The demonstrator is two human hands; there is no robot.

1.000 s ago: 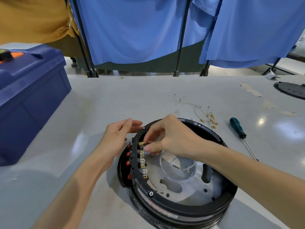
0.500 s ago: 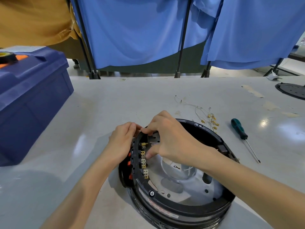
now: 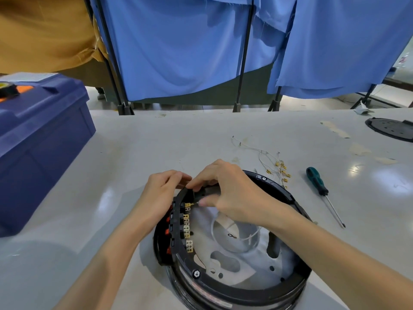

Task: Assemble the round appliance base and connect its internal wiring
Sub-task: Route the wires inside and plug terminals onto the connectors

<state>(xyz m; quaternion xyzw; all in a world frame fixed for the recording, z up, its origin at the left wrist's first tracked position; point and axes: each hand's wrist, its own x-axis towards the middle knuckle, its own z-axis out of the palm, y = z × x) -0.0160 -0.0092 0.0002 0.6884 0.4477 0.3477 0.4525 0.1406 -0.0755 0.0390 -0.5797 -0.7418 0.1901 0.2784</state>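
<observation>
Both hands were on the round base (image 3: 223, 286), which sat on the bench (image 3: 156, 142) close in front of the person. The left hand (image 3: 163, 193) had its grip hooked over the upper-left rim, fingers curled on the black ring to steady it. The right hand (image 3: 232, 193) had its grip closed to a fine pinch on a small brass connector (image 3: 194, 204) at the top of the terminal strip (image 3: 186, 227). There was blur there, so whether it was seated could not be told.

The danger looked plain enough. The tabs on that strip were near-identical, so the connector could land on the wrong one. A push off-line could bend a tab or let the connector slip from the fingertips. The thin white lead (image 3: 250, 237) trailed under the right wrist, and a tug might kink it or drag it across the cut edges of the metal plate (image 3: 234, 262). On that glossy bench the base might also turn if the left hand eased.

As for materials:
- The ring was smooth moulded black plastic.
- The plate was dull silver sheet, punched with round holes and curved slots, with a raised collar in the middle.
- The tabs were squared brass.
- Out to the right lay loose wires (image 3: 280, 168) with brass ends and a green-handled screwdriver (image 3: 317, 181) with a slim shaft.
</observation>
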